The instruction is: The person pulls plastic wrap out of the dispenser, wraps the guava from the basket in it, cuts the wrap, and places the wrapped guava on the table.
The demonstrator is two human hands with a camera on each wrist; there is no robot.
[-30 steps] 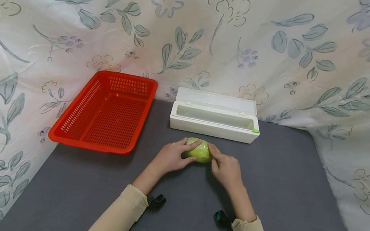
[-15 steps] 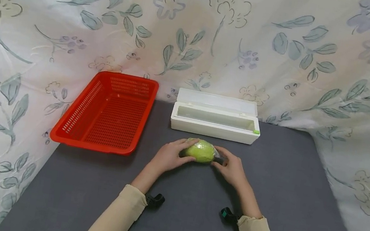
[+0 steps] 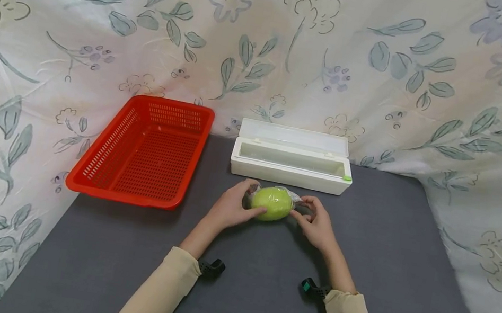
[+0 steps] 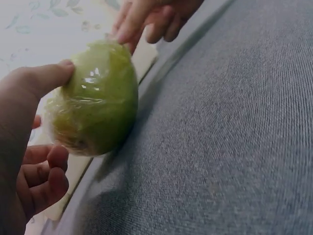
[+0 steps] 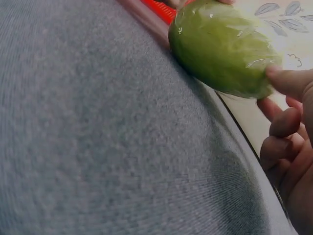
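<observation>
An oval green fruit (image 3: 272, 203), wrapped in clear plastic film, is between the two hands in the middle of the dark grey cloth. My left hand (image 3: 230, 208) grips its left end, with the thumb (image 4: 58, 74) lying on the wrapped surface and other fingers curled around the end. At the opposite end, my right hand (image 3: 318, 227) pinches the film-covered tip between thumb (image 5: 288, 81) and fingers. Loose film (image 3: 294, 196) bunches by the right fingertips. The fruit's underside is hidden in the head view.
Behind the fruit stands a long white box (image 3: 289, 175) with its lid raised and a green tab at its right end. A red perforated basket (image 3: 125, 196) is at the left. Flowered fabric (image 3: 266, 46) hangs along the back and sides.
My right hand has shifted slightly right, away from the fruit's face to its end. The fruit has turned, and loose film now shows at its upper right. My left fingers have lifted off its top.
</observation>
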